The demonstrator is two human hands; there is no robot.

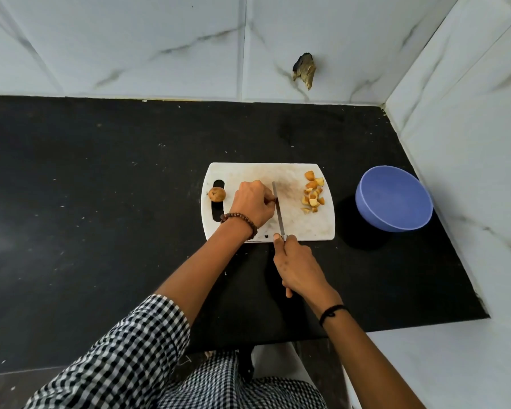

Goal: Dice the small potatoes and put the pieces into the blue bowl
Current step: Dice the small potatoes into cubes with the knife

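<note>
A white cutting board (295,225) lies on the black counter. My left hand (252,203) curls over a small potato in the board's middle; the potato is almost wholly hidden under the fingers. My right hand (297,265) grips the handle of a knife (278,211), whose blade lies just right of the left fingers. A pile of diced potato pieces (313,192) sits on the board's right side. One whole small potato (217,194) rests at the board's left end by the handle slot. The blue bowl (394,199) stands to the right of the board and looks empty.
The black counter (101,202) stretches wide to the left. Marble-tiled walls close off the back and the right, with the bowl near the right wall. A dark broken patch (304,69) marks the back wall. The counter's front edge is just below my right wrist.
</note>
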